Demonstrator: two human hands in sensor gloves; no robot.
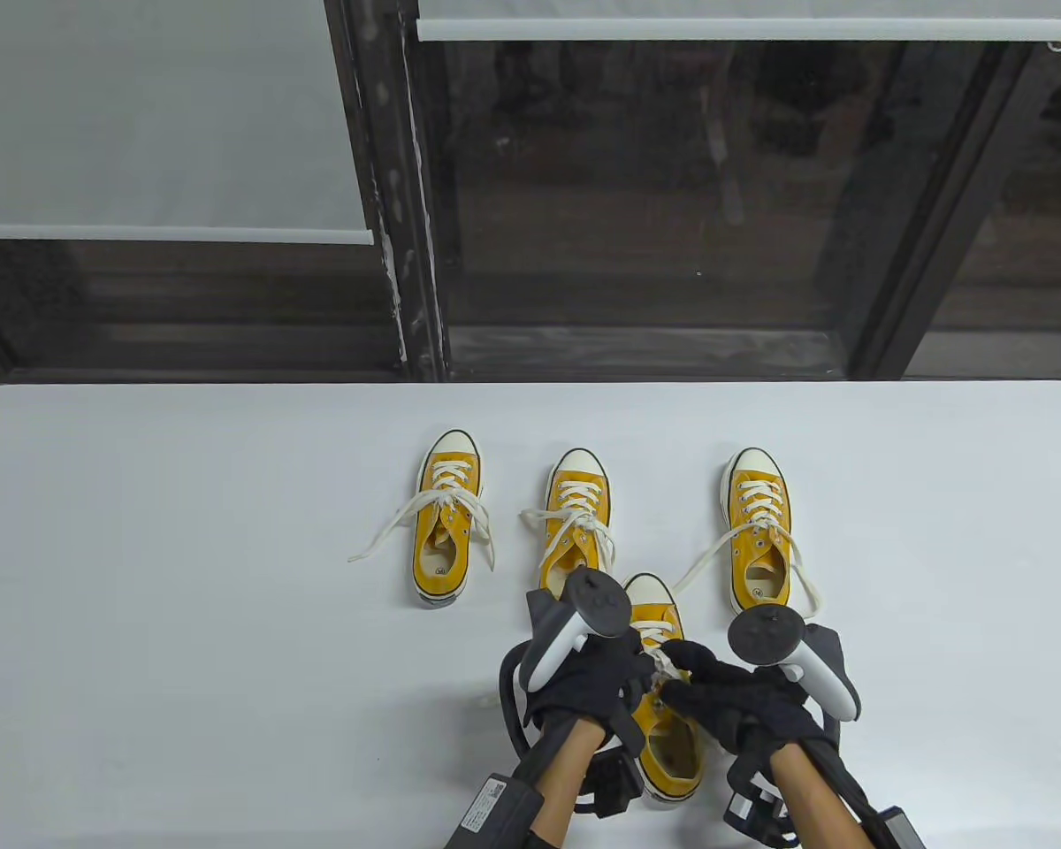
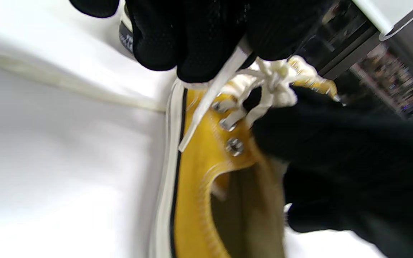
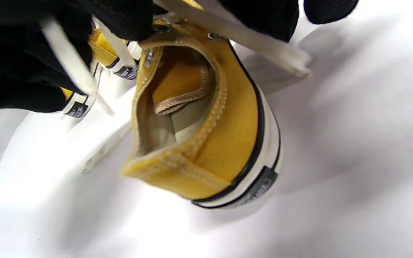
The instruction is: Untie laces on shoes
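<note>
The white table [image 1: 186, 619] carries four yellow shoes. Three stand in a row mid-table, laces loose: left shoe [image 1: 445, 522], middle shoe [image 1: 575, 517], right shoe [image 1: 758, 531]. The nearest shoe [image 1: 663, 752] sits by the near edge, where the left hand [image 1: 597, 685] and right hand [image 1: 738, 703] meet, each pinching its lace [image 2: 213, 89]

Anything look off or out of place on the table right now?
Nothing damaged. Three yellow shoes sit in a row further back, while the nearest shoe lies apart, between the left hand and right hand at its lace.
</note>
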